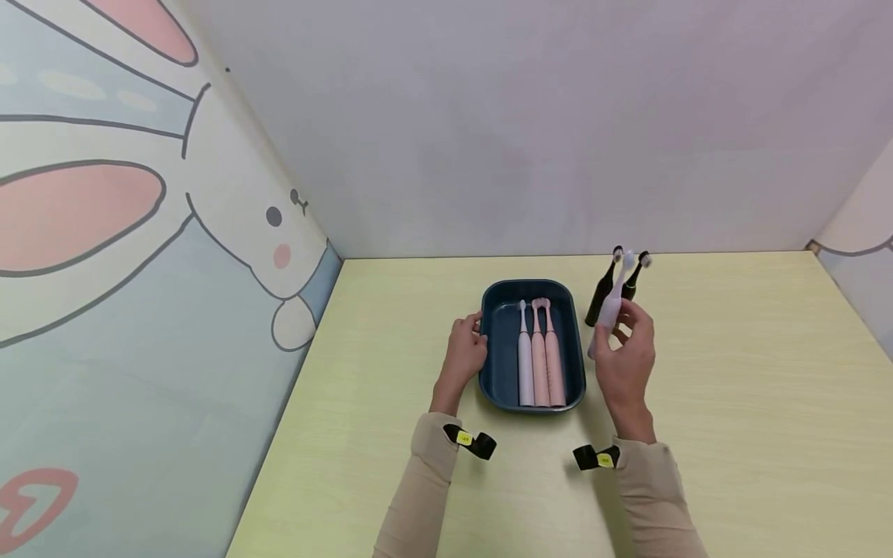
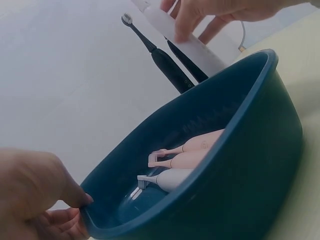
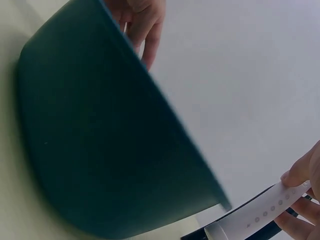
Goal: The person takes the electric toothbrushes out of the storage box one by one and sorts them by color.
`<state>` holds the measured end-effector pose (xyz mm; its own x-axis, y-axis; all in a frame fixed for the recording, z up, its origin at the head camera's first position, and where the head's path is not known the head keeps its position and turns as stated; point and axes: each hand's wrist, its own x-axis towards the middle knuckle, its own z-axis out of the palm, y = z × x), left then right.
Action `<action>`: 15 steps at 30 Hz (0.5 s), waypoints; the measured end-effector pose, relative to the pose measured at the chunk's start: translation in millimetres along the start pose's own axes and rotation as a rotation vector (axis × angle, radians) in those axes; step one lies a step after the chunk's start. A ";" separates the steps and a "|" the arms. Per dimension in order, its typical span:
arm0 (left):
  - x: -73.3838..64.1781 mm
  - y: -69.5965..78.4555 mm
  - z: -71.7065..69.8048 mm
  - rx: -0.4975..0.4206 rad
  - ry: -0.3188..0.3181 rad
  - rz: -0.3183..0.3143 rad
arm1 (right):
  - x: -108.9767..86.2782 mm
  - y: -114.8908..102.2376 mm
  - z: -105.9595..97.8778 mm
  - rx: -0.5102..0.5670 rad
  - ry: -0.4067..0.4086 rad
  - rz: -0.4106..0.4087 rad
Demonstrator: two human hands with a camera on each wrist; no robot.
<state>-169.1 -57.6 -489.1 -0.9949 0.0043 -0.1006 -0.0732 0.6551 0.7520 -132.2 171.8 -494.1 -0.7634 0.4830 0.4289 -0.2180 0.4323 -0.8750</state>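
A dark blue basin (image 1: 501, 387) stands on the table. Inside it lie a pale lavender electric toothbrush (image 1: 525, 372) and two pink ones (image 1: 547, 364), side by side with heads toward the far end. My left hand (image 1: 466, 353) pinches the basin's left rim, thumb over the edge in the left wrist view. Just off the basin's right side, my right hand (image 1: 625, 364) holds another pale lavender electric toothbrush (image 1: 610, 311) by its handle, tilted head up. Behind it are two black electric toothbrushes (image 1: 601, 296), partly hidden by the held one and my fingers.
The light wooden table (image 1: 753, 372) ends at a plain pale wall (image 1: 530, 139) at the back. A wall with a cartoon rabbit (image 1: 237, 217) rises along the left side.
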 end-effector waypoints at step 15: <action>0.1 -0.5 0.8 0.003 0.003 -0.001 | -11.3 31.4 11.9 -0.009 0.001 -0.011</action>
<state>-169.1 -57.3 -490.0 -0.9951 0.0014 -0.0993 -0.0739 0.6570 0.7502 -137.6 170.8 -529.1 -0.7600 0.4791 0.4391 -0.2211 0.4448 -0.8679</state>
